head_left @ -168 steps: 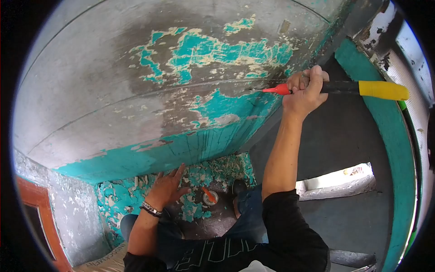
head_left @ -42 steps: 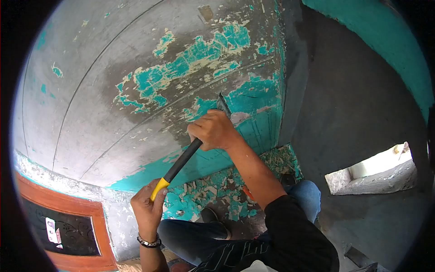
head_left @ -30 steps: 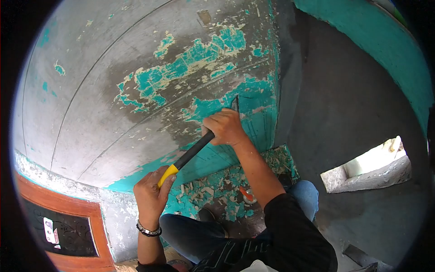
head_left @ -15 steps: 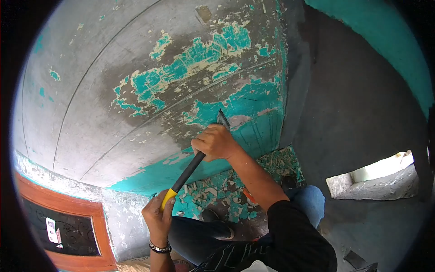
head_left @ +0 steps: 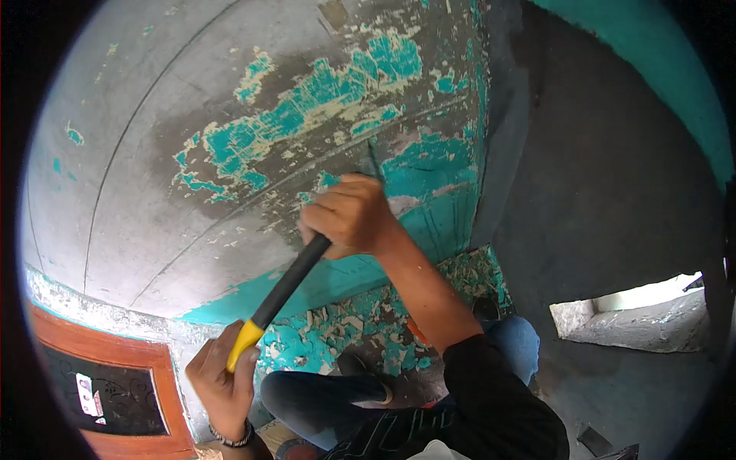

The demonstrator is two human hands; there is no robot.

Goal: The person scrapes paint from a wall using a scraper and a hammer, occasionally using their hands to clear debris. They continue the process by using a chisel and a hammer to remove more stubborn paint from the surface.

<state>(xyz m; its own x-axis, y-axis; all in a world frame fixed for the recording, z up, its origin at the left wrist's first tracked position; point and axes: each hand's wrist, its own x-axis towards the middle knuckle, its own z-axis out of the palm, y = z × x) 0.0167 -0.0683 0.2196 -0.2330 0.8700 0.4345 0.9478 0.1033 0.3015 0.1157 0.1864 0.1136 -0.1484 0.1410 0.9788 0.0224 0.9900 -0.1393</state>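
Note:
A long-handled scraper with a black shaft and yellow end lies slantwise in front of the wall. My right hand is wrapped round its upper shaft, close below the blade. The dark blade, blurred, points up at the wall near the edge of the teal paint. My left hand, with a bracelet at the wrist, grips the yellow end at lower left. Around the blade the wall shows bare grey and brown surface with ragged teal patches.
Teal and pale paint flakes cover the floor at the wall's foot, beside my shoes and bent knees. A dark grey wall stands at right, with a bright opening low down. At lower left is an orange-brown wooden frame with a dark panel.
The scraper's blade has moved up the wall. My left hand has shifted left and down with the yellow end, and my right hand has moved slightly up and left.

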